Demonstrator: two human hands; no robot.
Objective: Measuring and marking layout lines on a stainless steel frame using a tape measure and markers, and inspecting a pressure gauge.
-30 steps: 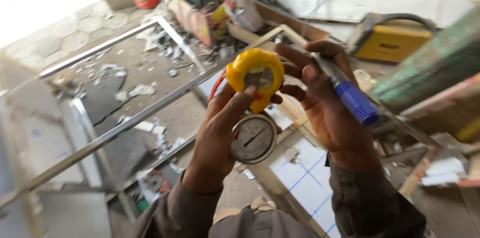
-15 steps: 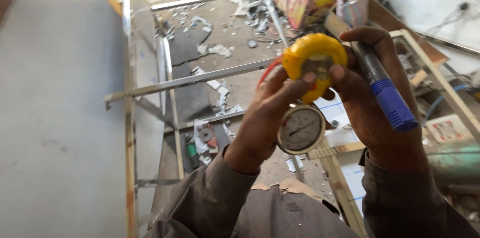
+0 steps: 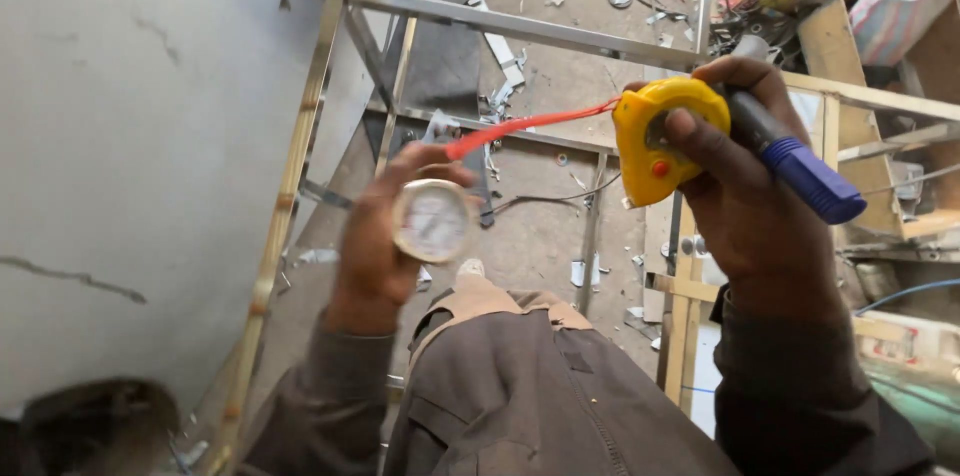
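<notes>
Yellow tape measure (image 3: 662,139), red-orange strap (image 3: 520,126), blue-handled tool (image 3: 800,171), white-faced wristwatch (image 3: 432,221)

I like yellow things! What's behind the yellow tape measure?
Behind the yellow tape measure, the right hand grips a blue-handled tool. The fingers hide the tool's tip.

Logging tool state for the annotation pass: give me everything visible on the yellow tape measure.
The yellow tape measure has a rounded plastic-looking case with a small red button on its face. The right hand grips it, thumb across the top, together with a blue-handled tool. A red strap runs taut from the case to the left hand, which pinches its end. No blade can be seen drawn out. It is held in the air above the metal frame.
</notes>
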